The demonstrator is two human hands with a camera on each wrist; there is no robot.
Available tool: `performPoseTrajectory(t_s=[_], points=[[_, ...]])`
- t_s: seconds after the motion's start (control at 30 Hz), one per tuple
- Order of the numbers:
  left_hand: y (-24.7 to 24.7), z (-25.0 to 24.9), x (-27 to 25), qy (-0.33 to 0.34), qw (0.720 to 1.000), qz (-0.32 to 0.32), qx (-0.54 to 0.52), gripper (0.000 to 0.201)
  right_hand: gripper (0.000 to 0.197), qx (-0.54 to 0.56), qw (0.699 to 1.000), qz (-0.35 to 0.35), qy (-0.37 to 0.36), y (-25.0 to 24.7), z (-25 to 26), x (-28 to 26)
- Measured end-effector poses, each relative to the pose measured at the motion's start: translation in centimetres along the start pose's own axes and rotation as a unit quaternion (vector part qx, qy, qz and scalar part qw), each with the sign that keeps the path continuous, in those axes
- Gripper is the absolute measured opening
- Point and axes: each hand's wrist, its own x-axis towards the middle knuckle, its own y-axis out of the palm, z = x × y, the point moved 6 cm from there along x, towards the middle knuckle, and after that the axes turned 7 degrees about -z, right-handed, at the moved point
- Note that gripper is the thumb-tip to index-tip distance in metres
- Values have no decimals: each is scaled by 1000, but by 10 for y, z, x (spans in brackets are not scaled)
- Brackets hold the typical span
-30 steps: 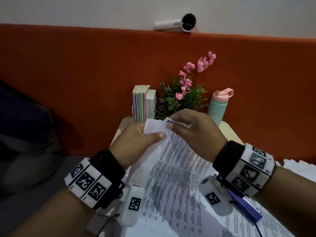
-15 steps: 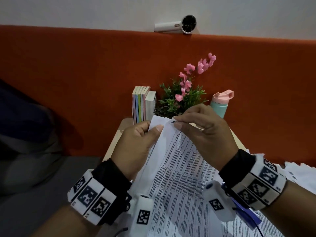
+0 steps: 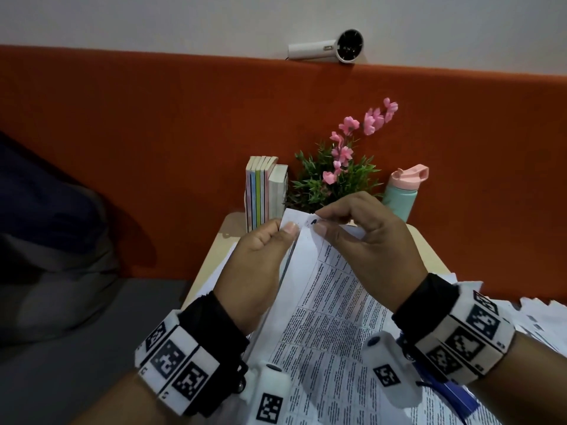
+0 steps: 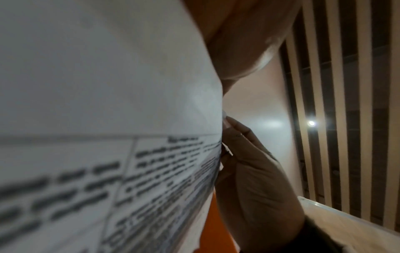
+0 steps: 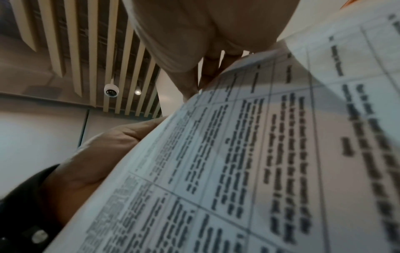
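Both hands now sit closer together; the left hand (image 3: 260,262) and right hand (image 3: 368,250) pinch the sheet's (image 3: 331,317) top edge. The tear looks barely begun, with most of it left.

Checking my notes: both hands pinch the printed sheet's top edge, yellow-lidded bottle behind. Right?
No: the head view shows a pink lid on the bottle. The left hand and right hand do pinch the top edge of the printed sheet.

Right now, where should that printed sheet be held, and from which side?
By its blank top margin, from the near side, thumbs on the printed face, as the left hand and right hand pinch it. The sheet is limp and lifted, so two close pinches should keep that edge taut.
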Motion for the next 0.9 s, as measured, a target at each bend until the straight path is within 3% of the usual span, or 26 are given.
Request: performPoseTrajectory(t_s=[0.13, 0.27, 0.43, 0.57, 0.7, 0.9], points=[[-4, 8, 5, -25, 999, -34, -19, 12, 21, 1, 1000, 24, 12, 2, -6, -3], [-15, 7, 10, 30, 996, -89, -2, 32, 22, 8, 999, 34, 16, 3, -8, -5], [-15, -2, 3, 108, 986, -72, 101, 7, 21, 20, 999, 26, 16, 1, -6, -8], [-13, -10, -1, 129, 976, -67, 165, 8, 21, 29, 999, 29, 8, 1, -3, -10], [-15, -8, 0, 102, 982, -62, 147, 6, 24, 24, 999, 28, 0, -1, -2, -9], [-9, -14, -5, 159, 967, -45, 196, 5, 26, -23, 997, 70, 27, -2, -4, -7]])
